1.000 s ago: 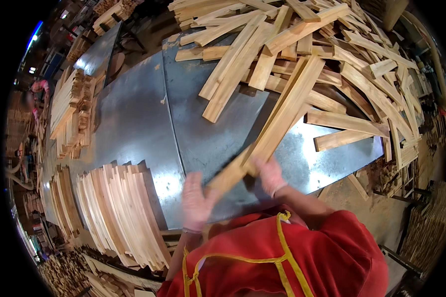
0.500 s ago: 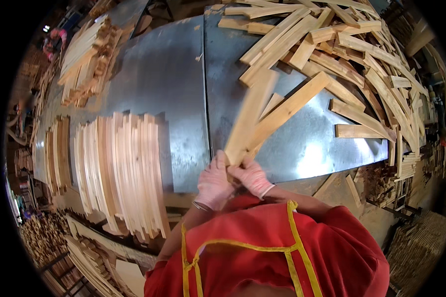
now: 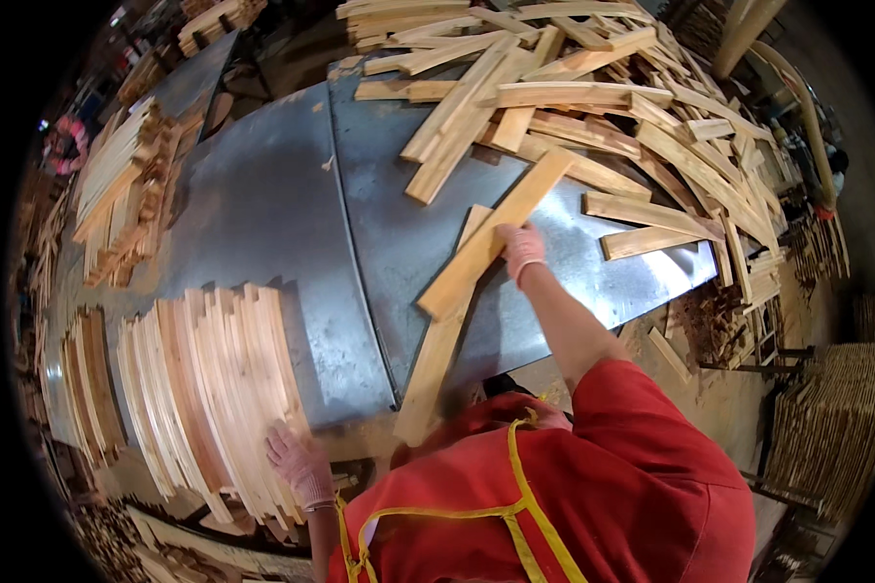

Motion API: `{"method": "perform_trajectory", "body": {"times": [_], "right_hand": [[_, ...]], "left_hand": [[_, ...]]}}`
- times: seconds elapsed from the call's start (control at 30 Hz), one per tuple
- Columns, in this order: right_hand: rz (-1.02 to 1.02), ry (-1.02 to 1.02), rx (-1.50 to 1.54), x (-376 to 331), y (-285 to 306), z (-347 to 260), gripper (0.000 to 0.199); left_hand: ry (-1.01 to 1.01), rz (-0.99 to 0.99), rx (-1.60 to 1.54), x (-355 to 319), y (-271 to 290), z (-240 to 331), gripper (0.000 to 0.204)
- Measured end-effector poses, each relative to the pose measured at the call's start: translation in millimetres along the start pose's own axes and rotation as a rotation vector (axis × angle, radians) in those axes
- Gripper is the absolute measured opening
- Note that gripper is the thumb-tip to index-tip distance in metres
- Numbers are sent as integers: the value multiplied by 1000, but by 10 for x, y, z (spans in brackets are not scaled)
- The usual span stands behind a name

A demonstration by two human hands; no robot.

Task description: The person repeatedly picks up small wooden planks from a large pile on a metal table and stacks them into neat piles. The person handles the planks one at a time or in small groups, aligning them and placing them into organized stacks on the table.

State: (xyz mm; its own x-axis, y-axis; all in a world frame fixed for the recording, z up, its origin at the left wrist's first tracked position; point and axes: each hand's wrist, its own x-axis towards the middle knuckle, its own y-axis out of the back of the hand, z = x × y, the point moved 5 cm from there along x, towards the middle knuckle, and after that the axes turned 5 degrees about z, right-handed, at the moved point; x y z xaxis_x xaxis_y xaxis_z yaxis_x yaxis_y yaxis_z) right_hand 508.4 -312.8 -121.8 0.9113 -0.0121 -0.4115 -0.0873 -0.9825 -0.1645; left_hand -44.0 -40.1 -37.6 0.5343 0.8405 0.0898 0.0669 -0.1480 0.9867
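Observation:
My right hand (image 3: 520, 251), in a pale pink work glove, grips a wooden board (image 3: 496, 238) near its middle. That board slants across the metal table and lies over a second board (image 3: 430, 374), whose near end juts past the table edge towards me. At the lower left, my left hand (image 3: 299, 466), gloved too, rests against the near right side of a row of boards standing on edge (image 3: 219, 379). Its fingers are stretched out over the wood, and I see nothing gripped in them.
A loose heap of boards (image 3: 603, 117) covers the far right of the metal table (image 3: 272, 194). Another stack (image 3: 122, 194) stands at the far left, and a smaller row (image 3: 92, 389) beside the main one. Stacked wood (image 3: 831, 428) is on the right, off the table.
Both hands were together on a blurred board in front of me. Now the left has moved down-left to the row, and the right has reached forward and taken hold of another board.

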Motion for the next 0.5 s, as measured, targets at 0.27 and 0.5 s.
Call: {"method": "perform_trajectory", "body": {"times": [0.27,0.5], "right_hand": [[-312,202,-836,-435,336,-283,79],[33,662,-1997,1818,2123,-1752,58]], "left_hand": [[-365,-197,-380,478,442,2344,90],[-293,-485,-171,944,204,3029,88]]}}
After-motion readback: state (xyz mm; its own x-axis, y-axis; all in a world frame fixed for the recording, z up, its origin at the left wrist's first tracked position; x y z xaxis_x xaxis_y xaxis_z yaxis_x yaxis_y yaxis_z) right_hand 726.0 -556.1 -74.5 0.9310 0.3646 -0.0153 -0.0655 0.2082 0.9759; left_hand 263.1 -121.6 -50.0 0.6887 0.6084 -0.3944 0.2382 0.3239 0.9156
